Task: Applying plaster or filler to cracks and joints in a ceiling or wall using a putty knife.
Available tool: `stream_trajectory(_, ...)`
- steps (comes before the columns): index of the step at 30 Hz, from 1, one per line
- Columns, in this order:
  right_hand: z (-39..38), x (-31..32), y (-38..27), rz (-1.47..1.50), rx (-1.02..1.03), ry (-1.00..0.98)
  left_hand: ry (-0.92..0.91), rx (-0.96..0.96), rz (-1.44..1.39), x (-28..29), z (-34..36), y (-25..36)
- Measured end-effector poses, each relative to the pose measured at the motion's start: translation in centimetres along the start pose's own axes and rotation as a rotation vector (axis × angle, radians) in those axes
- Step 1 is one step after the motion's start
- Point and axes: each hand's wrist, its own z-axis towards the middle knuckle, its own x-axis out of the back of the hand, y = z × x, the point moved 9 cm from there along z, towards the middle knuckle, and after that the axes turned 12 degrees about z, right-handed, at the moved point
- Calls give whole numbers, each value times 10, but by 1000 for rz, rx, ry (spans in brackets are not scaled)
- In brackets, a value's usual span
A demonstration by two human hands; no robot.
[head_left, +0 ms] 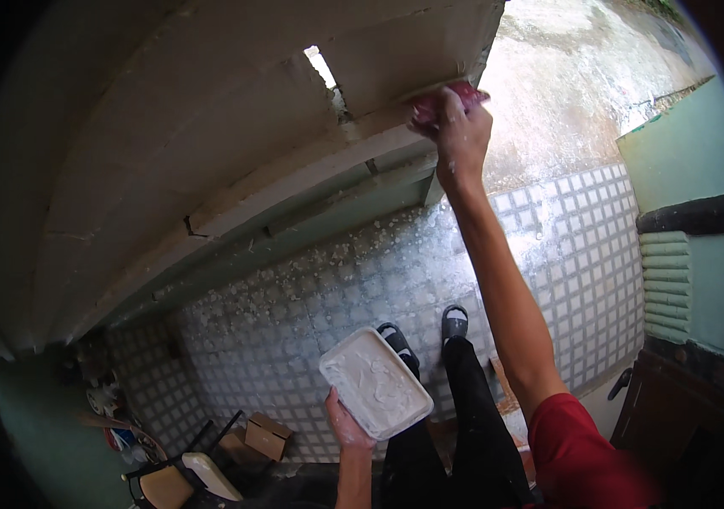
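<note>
My left hand (348, 424) grips a white rectangular tray (426, 405) by its near left side, holding it low in front of my legs. Smeared white paste (375, 382) covers the inside of the tray. My right arm is stretched far up and forward. In my right hand (462, 136) is a dark red object (464, 92), partly hidden by my fingers and blurred, so its exact kind does not show. It is at the right end of a pale ledge (379, 127) along the wall, and seems to touch it. White smears mark both hands.
White spots are spattered over the tiled floor (311, 314). A cardboard box (267, 435) and a chair (167, 489) stand at lower left. A narrow gap (320, 66) lets light through the panel above. On the right are a green wall (684, 153) and a brown cabinet (671, 407).
</note>
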Motion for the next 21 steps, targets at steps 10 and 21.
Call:
stream_trajectory(10,-41,-17,-24,-119,205,-136,-11,-6,-14,-2,-3,3)
stream_trajectory(21,-42,-62,-11,28,42,-177,-6,0,-21,4,-4,0)
